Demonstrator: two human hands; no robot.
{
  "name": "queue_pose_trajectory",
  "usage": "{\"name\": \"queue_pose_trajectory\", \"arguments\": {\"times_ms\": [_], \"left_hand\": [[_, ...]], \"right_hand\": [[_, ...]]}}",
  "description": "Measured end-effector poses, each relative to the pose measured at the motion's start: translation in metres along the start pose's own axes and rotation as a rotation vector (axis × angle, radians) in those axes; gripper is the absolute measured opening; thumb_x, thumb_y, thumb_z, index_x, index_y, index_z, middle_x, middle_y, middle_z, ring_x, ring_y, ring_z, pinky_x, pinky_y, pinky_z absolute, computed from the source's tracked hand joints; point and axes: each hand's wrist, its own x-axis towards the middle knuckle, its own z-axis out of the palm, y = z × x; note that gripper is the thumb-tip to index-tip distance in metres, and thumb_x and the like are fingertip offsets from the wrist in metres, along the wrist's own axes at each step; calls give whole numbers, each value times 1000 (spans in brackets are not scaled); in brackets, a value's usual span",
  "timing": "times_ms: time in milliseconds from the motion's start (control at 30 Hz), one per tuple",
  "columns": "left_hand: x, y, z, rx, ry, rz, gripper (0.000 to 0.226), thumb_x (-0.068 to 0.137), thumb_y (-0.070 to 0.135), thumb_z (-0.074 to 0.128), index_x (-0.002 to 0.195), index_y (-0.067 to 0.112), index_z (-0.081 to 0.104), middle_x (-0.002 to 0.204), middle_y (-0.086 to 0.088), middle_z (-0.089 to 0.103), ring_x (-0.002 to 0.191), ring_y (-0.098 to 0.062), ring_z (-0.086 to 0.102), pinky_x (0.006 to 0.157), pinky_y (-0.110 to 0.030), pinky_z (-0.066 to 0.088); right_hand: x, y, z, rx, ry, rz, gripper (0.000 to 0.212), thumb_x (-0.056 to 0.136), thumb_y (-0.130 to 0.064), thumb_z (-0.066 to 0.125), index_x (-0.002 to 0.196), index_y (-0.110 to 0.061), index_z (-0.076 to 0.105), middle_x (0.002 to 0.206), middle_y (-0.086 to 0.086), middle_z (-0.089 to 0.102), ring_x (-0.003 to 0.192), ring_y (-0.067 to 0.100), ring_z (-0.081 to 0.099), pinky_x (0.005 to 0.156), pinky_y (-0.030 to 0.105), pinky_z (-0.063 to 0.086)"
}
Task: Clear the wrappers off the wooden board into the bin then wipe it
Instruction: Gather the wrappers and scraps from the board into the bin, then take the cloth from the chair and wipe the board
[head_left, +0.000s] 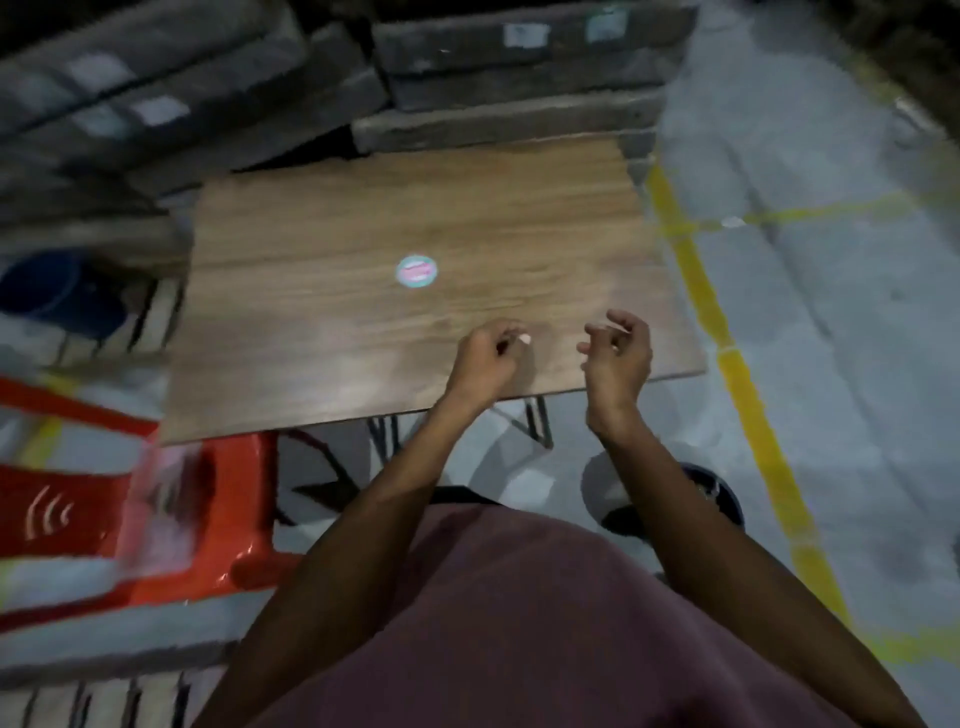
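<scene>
The wooden board (363, 291) lies flat in the middle of the view. A round teal and pink wrapper (416, 270) rests near its centre. My left hand (485, 358) hovers over the board's near edge, fingers curled, with a small pale scrap (524, 340) pinched at the fingertips. My right hand (618, 345) hangs beside it, to the right, fingers loosely curled and apart, holding nothing. A dark round bin (719, 493) stands on the floor below my right forearm, partly hidden by the arm.
A red plastic stool (218, 499) stands at the left under the board's near corner. A blue bucket (47, 291) sits at far left. Dark stacked planks (467, 67) line the back. Yellow floor tape (748, 395) runs along the right.
</scene>
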Motion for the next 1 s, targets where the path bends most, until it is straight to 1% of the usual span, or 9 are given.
{"name": "queue_pose_trajectory", "arguments": {"times_ms": [133,300,367,467,633,733,800,900,1000], "left_hand": [[-13,-10,-66,-108,189,-28,19,96,13,67,112,8,75,113,-8,77,111,-18,70,102,-35,53],[-22,-29,-137,-187,332,-32,22,80,32,62,99,26,73,98,-7,78,101,-24,74,96,-43,57],[-22,-37,-166,-198,355,-13,24,79,34,62,99,26,73,97,-5,78,100,-24,74,95,-45,58],[-24,-47,-209,-184,383,-1,25,83,35,64,102,23,74,97,-7,78,98,-22,74,95,-45,58],[-24,-85,-272,-164,435,-11,17,98,19,65,111,14,74,104,-10,77,100,-24,72,96,-42,57],[-26,-126,-303,-145,460,-93,20,99,17,65,115,10,74,107,-12,76,102,-25,70,94,-37,56],[-29,-166,-323,-144,498,-178,17,97,15,66,111,9,74,106,-16,75,100,-32,70,93,-42,57],[-39,-226,-347,-182,585,-328,14,93,4,65,103,11,72,105,-22,75,101,-41,71,93,-48,57],[-63,-268,-362,-269,759,-441,22,93,-4,58,106,6,72,109,-20,74,104,-38,69,97,-47,55]], "right_hand": [[-21,-36,57,65,-183,-93,21,97,-7,54,112,-21,54,103,15,71,71,22,69,67,33,52],[-57,-72,125,137,-308,-147,27,95,-5,53,104,-30,55,93,1,73,64,12,67,66,29,49],[-71,-78,148,173,-340,-167,26,94,-5,54,104,-30,55,92,0,73,63,10,67,66,30,48],[-90,-81,181,183,-367,-160,24,94,-6,55,106,-27,55,89,-1,73,61,10,67,64,29,46],[-123,-71,233,83,-451,-133,21,98,-6,55,109,-25,56,96,6,72,67,15,65,60,22,46],[-141,-56,270,-5,-502,-96,22,98,-3,51,114,-17,56,92,4,69,66,14,62,54,14,46],[-154,-41,299,-73,-547,-71,25,96,-1,49,114,-16,56,94,9,70,66,16,61,49,13,44],[-173,-18,343,-216,-652,-43,24,95,-2,50,112,-17,57,100,16,72,65,19,62,47,17,43],[-197,-3,382,-393,-809,-56,22,96,-4,50,112,-17,56,99,16,72,67,21,62,52,25,42]]}}
